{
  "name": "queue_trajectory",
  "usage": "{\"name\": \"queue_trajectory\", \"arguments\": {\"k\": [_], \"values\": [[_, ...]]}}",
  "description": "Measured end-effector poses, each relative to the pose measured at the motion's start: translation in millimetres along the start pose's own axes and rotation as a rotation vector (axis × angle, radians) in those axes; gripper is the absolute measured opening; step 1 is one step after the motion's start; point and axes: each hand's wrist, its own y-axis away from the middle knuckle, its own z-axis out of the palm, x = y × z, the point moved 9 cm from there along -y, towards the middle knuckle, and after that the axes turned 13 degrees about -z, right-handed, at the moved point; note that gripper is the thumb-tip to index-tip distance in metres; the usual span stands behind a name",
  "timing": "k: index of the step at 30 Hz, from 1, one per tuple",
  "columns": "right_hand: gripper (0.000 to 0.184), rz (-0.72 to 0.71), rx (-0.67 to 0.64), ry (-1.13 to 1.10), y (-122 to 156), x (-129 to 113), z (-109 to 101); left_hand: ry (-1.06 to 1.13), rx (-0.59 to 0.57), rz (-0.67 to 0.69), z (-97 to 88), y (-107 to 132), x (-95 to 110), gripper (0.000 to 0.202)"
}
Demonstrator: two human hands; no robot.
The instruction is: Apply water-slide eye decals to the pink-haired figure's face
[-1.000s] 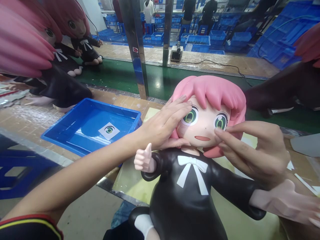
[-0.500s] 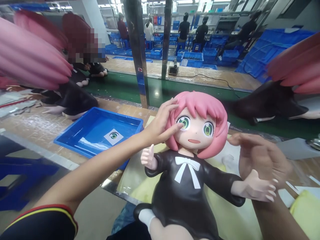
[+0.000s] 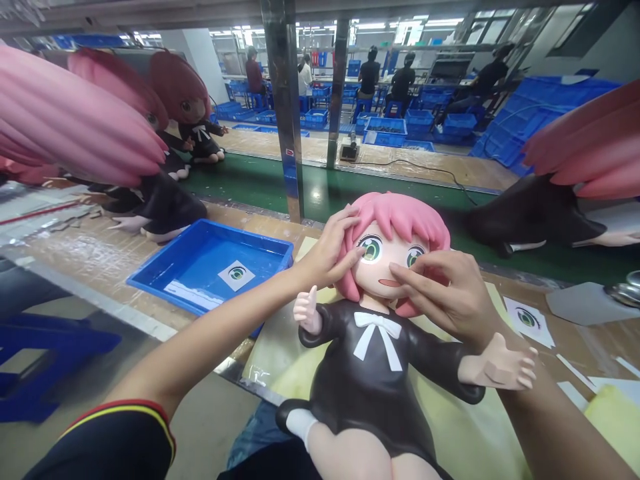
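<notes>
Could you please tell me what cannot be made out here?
In the head view:
Doll's left eye: partly hidden by the right hand.
Whether its fingers hold anything: too small to tell.
Far-right figure: cut off by the right edge.
Distant workers: too small to show details.

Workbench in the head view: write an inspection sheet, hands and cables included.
Surface: tan bench; yellowish sheet under the pink-haired figure.
Work items: figure reclining face up; printed eye in the blue tray.
Clutter: white scraps and another eye print at right.
Hands: left hand spread on the figure's hair and face; right hand pinched in front of the face, hold unclear.
Cables: dark cable across the far bench.
Surroundings: other figures both sides; co-workers beyond.
</notes>
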Motion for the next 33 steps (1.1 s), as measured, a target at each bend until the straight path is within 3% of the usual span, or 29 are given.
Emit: {"name": "queue_trajectory", "arguments": {"k": [10, 18, 33], "values": [[0.065, -0.004, 0.021, -0.020, -2.0, -1.2, -1.3, 0.003, -0.004, -0.003, -0.5, 0.1, 0.6, 0.050], [0.072, 0.000, 0.183, 0.048, 5.1, -10.2, -21.3, 0.000, -0.003, -0.002, -1.5, -0.3, -0.3, 0.048], [0.066, -0.110, 0.026, 0.020, 6.5, -10.9, -6.7, 0.037, 0.002, -0.135, 0.8, -8.2, -1.8, 0.051]]}}
